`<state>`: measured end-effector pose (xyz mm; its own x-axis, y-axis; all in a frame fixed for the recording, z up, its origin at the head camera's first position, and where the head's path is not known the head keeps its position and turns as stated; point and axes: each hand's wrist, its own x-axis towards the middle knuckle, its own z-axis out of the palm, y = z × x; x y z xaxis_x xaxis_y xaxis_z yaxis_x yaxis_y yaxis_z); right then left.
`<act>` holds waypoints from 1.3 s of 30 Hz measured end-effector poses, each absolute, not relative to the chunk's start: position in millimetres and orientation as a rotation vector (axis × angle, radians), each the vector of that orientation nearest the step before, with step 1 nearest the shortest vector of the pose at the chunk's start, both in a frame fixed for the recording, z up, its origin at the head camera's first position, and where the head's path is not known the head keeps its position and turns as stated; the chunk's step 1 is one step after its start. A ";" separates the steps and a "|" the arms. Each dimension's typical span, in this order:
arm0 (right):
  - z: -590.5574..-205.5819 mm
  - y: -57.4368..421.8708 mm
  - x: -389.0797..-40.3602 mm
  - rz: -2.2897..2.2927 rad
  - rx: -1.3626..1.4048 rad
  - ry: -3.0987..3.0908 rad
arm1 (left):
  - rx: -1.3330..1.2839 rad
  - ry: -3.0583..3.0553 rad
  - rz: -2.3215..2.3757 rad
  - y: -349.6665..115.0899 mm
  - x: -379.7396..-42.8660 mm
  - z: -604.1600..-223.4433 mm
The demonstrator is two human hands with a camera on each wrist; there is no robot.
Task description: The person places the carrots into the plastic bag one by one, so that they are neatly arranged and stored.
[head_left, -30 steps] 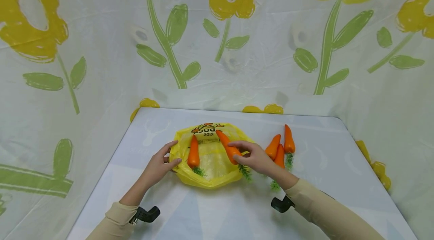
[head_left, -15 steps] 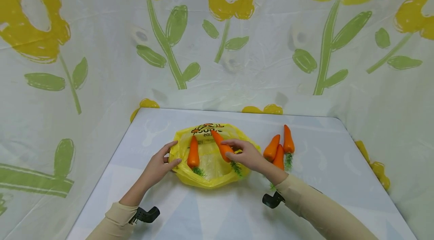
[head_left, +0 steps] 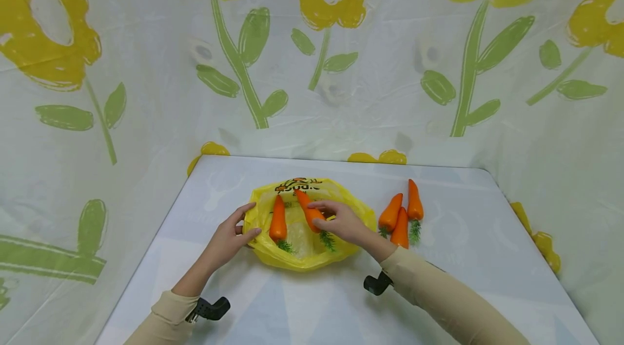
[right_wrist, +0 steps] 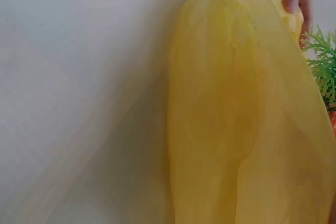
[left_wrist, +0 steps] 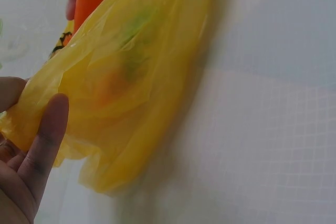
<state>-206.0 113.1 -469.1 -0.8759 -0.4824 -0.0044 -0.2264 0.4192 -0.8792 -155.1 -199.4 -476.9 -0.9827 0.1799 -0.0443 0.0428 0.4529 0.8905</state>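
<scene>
A yellow plastic bag (head_left: 302, 262) with dark print lies with its mouth spread wide on the table. My left hand (head_left: 230, 236) grips its left rim between thumb and fingers; the left wrist view shows the thumb (left_wrist: 48, 137) pressed on the film. Over the bag's mouth my right hand (head_left: 343, 221) holds an orange carrot (head_left: 308, 212) with a green leafy top (head_left: 326, 241), its tip pointing away. Another carrot (head_left: 278, 220) lies inside the bag, to the left of the held one. In the right wrist view, the bag's side (right_wrist: 226, 108) hides most of the held carrot.
Right of the bag lie three more carrots: one (head_left: 391, 213) nearest the bag, one (head_left: 401, 228) partly behind the right forearm, and one (head_left: 415, 201) farther right. A pale table (head_left: 468, 258) bears them, and a flower-printed curtain (head_left: 370, 101) encloses it.
My right hand has moved left with the carrot, bringing it farther over the bag and closer to the carrot inside. The left hand stays at the bag's rim.
</scene>
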 end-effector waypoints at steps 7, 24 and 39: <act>-469.3 99.7 -210.8 -1.457 -0.582 2.394 | 0.169 2.554 1.563 -199.4 -158.7 -480.0; -487.8 80.6 -227.7 -1.524 -0.532 2.335 | 0.165 2.566 1.551 -201.3 -160.1 -482.7; -492.7 64.9 -231.6 -1.333 -0.551 2.430 | 0.184 2.560 1.562 -200.9 -159.3 -481.3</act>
